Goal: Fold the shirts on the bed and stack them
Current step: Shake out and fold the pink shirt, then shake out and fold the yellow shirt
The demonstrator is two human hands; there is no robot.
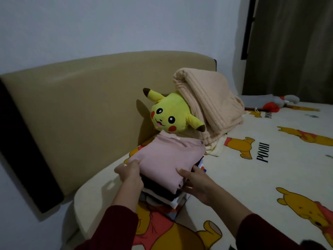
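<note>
Folded pink cotton shirt (pixel 165 159) tops the stack of folded shirts (pixel 162 193), near the bed's head corner, just below the yellow plush toy (pixel 171 114).

Fingers first: my left hand (pixel 128 173) has its thumb on the pink top layer and its fingers curled down the stack's left side. My right hand (pixel 195 184) mirrors it on the right, thumb on top, fingers wrapped round the near right corner. Both clamp the pile from opposite sides; the fingertips underneath are hidden.

Handling, as I judge it: soft, limp cloth, light per piece but the pile has some bulk. Layers will slide on each other and the edges will sag. Best hold is low on both sides, squeezing inward, thumbs pinning the top.

Outward: dark red sleeves (pixel 270 231), cream bear-print bedsheet (pixel 252 177), ribbed beige blanket (pixel 210 103) behind the toy, tan padded headboard (pixel 81 105).
</note>
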